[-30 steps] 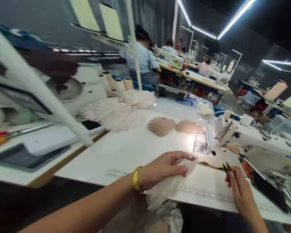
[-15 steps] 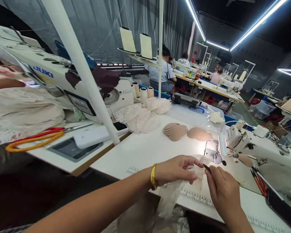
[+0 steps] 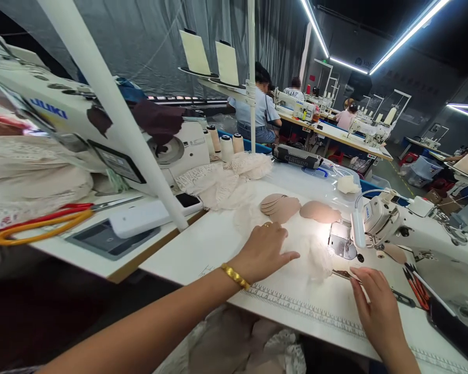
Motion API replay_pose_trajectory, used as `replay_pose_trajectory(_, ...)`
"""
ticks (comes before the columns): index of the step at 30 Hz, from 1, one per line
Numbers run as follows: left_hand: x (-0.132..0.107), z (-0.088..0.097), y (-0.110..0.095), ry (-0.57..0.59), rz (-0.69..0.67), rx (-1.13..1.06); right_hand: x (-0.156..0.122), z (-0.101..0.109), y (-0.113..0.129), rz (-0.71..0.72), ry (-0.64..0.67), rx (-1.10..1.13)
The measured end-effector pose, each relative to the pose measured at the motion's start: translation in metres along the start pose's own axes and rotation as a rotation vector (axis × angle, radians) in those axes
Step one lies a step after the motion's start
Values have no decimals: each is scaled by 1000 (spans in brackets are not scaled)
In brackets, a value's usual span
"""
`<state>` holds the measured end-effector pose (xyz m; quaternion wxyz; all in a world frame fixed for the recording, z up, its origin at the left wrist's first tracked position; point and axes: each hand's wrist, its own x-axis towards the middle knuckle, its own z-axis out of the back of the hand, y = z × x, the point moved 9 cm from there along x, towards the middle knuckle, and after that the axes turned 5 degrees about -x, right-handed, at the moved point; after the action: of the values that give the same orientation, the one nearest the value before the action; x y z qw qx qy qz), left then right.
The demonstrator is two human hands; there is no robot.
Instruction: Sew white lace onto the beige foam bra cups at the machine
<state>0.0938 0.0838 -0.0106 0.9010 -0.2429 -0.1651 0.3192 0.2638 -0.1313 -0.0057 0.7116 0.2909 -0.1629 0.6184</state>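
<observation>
My left hand (image 3: pixel 263 252), with a gold bangle at the wrist, reaches over the white tabletop with its thumb stretched out from the fingers. Its fingertips are just short of a stack of beige fabric cups (image 3: pixel 276 208), and I see nothing held in it. Pale sheer fabric (image 3: pixel 320 259) lies between this hand and the sewing machine's metal plate (image 3: pixel 341 244). My right hand (image 3: pixel 378 309) pinches with thumb and forefinger beside a narrow dark opening (image 3: pixel 341 274) in front of that plate. What sits between those fingertips is too small to name.
Another beige cup (image 3: pixel 320 212) lies by the lit sewing machine (image 3: pixel 409 228). Orange-handled scissors (image 3: pixel 417 291) and a dark phone-like slab (image 3: pixel 456 332) are at right. On the left stand a second machine (image 3: pixel 62 119), a white post (image 3: pixel 113 114) and yellow-and-red-handled shears (image 3: pixel 47 223).
My left hand has let go of the pale sheer fabric and moved left towards the cups. My right hand has shifted slightly right and down; the small dark tool no longer shows in it.
</observation>
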Motion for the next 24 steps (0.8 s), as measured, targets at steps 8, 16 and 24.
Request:
replay_pose_trajectory(8, -19, 8, -56, 151, -361, -337, 61, -17, 81, 143, 91, 339)
replay_pose_trajectory(16, -22, -1, -54, 364, -111, -1159, 67, -49, 57, -422, 266, 1011)
replay_pose_trajectory(24, -16, -18, -42, 359, -47, -1222, 43, -65, 49, -574, 359, 1276)
